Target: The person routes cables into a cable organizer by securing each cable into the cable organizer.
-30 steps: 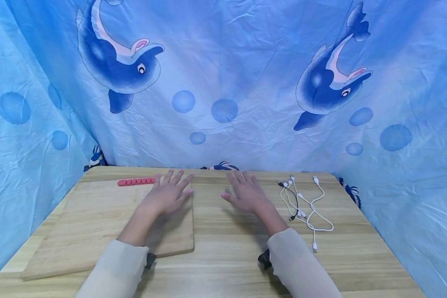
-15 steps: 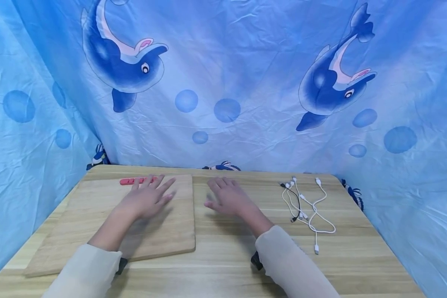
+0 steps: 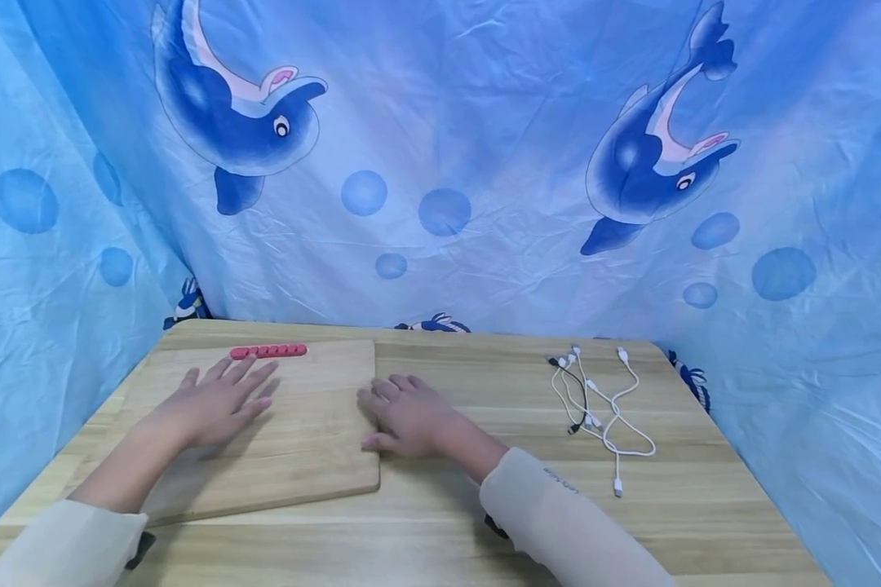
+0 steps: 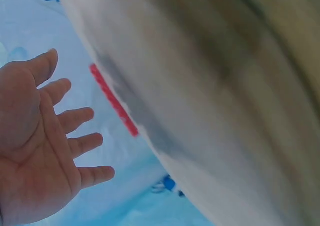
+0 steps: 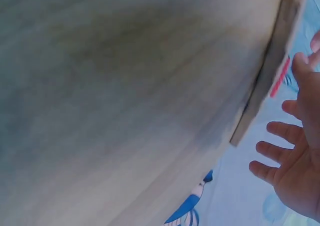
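Leftmost on a pale wood-grain table [image 3: 411, 538], before a blue cloth [image 3: 514, 285] printed with dolphins [image 3: 264, 130]: the left hand [image 3: 216, 408], in a pale sleeve [image 3: 66, 542], palm down over the left part of a flat wooden board [image 3: 323, 432]. Fingers spread wide and nearly straight, nothing in the grip; contact with the board impossible to tell.

At those fingertips in the head view, near the board's back edge, a red strip [image 3: 272, 350] with a row of notches; touching or not, unclear.

Next, the board itself, lying on the left half of the table, right edge near the middle.

At that right edge, the right hand [image 3: 411, 417], fingers pointing left across it, thumb toward the near side. Grip loose, fingers apart and extended, nothing held; again, contact uncertain.

Step in hand, as a judgement: placing both hands about the board, ahead of any firm hold. Next move, probably calling for fingertips settled on the board or its edges, with care not to knock the red strip.

Farther right, well apart from both hands, a loose tangle of white cables [image 3: 620, 416] with one short black cable [image 3: 585, 397].
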`<act>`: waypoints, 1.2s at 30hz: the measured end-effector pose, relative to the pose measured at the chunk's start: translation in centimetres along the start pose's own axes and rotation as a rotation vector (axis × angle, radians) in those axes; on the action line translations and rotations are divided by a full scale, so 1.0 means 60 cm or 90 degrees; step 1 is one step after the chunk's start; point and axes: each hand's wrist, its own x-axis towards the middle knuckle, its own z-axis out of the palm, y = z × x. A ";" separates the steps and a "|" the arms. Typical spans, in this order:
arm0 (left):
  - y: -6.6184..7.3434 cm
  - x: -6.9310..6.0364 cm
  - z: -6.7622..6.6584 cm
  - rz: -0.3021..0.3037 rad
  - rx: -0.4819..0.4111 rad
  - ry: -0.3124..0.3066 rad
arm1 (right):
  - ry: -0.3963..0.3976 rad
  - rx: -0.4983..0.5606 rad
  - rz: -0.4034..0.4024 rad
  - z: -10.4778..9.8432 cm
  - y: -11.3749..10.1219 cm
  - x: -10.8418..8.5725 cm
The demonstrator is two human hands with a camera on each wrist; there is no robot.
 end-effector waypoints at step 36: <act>-0.113 -0.086 0.017 -0.068 -0.005 -0.034 | -0.038 -0.077 -0.149 0.027 -0.046 0.001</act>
